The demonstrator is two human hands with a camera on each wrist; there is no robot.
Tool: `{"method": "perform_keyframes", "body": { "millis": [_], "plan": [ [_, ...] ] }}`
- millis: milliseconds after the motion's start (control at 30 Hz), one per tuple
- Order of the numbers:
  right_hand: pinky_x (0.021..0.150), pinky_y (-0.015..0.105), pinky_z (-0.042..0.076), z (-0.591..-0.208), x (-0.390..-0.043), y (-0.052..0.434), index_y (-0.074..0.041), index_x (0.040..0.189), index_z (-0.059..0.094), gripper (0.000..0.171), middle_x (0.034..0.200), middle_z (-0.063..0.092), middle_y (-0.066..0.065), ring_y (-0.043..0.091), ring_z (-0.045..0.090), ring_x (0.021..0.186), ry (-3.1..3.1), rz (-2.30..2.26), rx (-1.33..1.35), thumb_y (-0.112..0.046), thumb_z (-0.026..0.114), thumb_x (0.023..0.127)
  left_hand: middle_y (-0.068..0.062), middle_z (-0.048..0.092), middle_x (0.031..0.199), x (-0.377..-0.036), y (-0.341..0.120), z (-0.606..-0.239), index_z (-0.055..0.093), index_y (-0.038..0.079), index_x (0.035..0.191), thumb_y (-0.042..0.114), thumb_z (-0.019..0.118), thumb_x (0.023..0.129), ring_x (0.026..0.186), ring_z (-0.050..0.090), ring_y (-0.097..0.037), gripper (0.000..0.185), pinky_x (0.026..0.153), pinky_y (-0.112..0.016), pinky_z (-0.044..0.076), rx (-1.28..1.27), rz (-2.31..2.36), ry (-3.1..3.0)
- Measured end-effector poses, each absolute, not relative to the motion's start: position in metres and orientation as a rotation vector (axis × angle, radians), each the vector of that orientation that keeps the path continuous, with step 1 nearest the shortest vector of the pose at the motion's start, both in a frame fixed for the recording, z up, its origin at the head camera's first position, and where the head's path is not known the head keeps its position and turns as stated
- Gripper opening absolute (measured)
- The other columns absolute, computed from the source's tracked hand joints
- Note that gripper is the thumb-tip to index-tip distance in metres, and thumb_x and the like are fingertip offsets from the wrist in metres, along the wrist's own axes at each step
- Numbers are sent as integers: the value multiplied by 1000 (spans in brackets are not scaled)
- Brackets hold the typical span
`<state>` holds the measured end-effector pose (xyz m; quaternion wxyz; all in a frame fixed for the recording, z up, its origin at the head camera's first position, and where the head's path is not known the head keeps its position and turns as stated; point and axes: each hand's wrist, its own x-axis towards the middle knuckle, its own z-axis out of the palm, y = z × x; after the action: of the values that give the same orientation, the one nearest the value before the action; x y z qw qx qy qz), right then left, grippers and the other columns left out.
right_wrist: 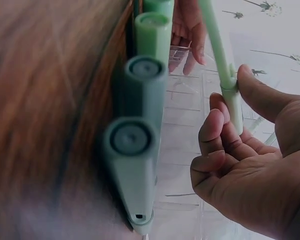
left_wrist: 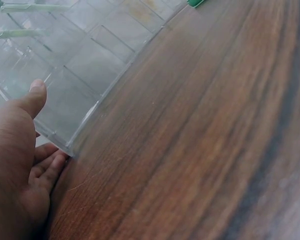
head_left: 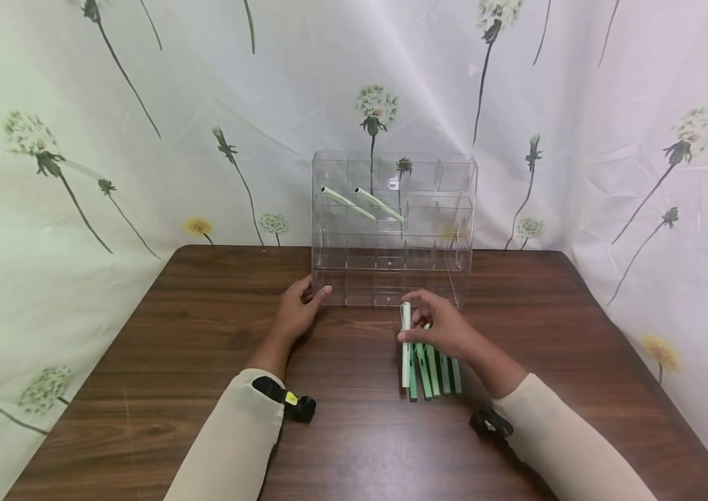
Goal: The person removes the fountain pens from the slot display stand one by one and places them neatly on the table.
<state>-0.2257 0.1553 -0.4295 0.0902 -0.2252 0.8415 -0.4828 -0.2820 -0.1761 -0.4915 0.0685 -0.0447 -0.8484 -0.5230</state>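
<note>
A clear plastic organizer (head_left: 354, 252) with several rows of small compartments stands near the back of the table. My left hand (head_left: 296, 311) grips its lower left corner, thumb in front and the other fingers around the side; the left wrist view shows the thumb (left_wrist: 36, 97) over the clear wall. Between thumb and fingers my right hand (head_left: 444, 328) pinches a pale green pen (head_left: 406, 358), held upright with its clip showing. Under that hand lie several pens (head_left: 432, 372) in darker and greyer greens, side by side. Two pale green pens (head_left: 348, 203) lean in upper compartments of the organizer.
The brown wood-grain table (head_left: 172, 348) ends close behind the organizer. A white cloth (head_left: 266, 90) printed with dandelions hangs behind and along both sides. Black straps with small devices (head_left: 300, 408) sit over both sleeves at the wrists.
</note>
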Motion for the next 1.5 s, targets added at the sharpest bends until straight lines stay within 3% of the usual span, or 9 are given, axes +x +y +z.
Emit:
{"method": "perform_keyframes", "body": {
  "millis": [1033,1500],
  "plan": [
    [72,27,50,-445,-221,147,3,148,57,69,89,68,6,16,61,81,2561,-1376,-677,-7,92,88,-23,63,150,-279,-175,-489,57,7,159,39,72,108,141,63,-38,62,122,-53,52,-111,-1570,-2563],
    [79,32,51,-452,-223,146,5,147,62,70,104,72,11,26,68,101,2669,-1299,-693,-14,94,87,-24,62,151,-279,-174,-489,59,4,156,39,72,108,142,62,-39,61,121,-53,52,-96,-1554,-2563]
  ]
}}
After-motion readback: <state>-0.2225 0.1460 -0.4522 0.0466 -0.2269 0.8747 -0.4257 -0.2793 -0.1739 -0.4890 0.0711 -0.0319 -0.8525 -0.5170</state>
